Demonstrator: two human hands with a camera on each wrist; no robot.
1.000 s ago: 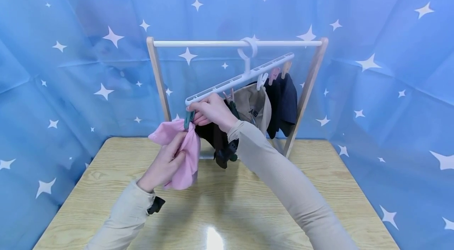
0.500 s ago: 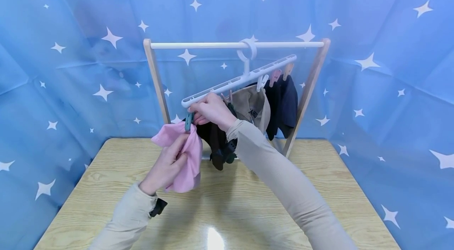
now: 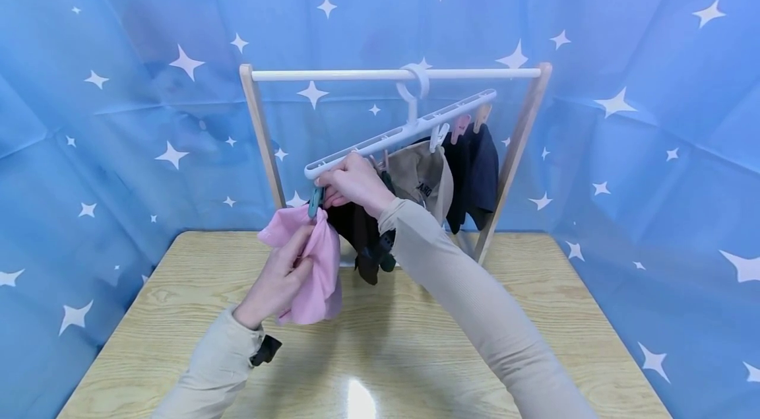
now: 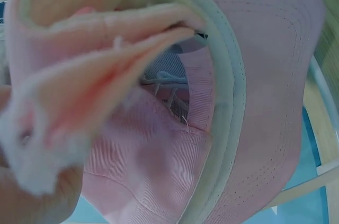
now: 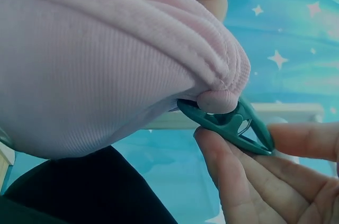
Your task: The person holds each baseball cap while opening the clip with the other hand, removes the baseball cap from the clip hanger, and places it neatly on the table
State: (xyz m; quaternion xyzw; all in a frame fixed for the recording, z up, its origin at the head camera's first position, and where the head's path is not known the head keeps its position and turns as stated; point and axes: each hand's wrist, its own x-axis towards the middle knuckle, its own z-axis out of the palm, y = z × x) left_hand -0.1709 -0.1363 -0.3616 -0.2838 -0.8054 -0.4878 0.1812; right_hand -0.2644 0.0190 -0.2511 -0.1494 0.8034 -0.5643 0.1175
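"Green plastic spring clip (image 5: pixel 230 126): how is it held?"

"Your right hand (image 3: pixel 359 188) pinches its handles between thumb and fingers. Your left hand (image 3: pixel 278 284) pinches the pale-pink ribbed-fabric cap (image 3: pixel 322 267), which hangs just below the low end of the long white plastic hanger (image 3: pixel 392 137). The clip's nose meets the cap's gathered edge."

"How do you secure it well?"

"Feed the gathered edge deep into the jaws, then release the handles slowly. Support the cap's weight with your left hand; a sudden drop could pull the edge free."

"What stands in the way?"

"The hanger tilts and may swing; steady it. The blackish fabric cap (image 3: pixel 350 227) beside your work could snag. Farther out hang the beige fabric cap with dark lettering (image 3: pixel 418 171) and the navy fabric cap (image 3: pixel 482 168)."
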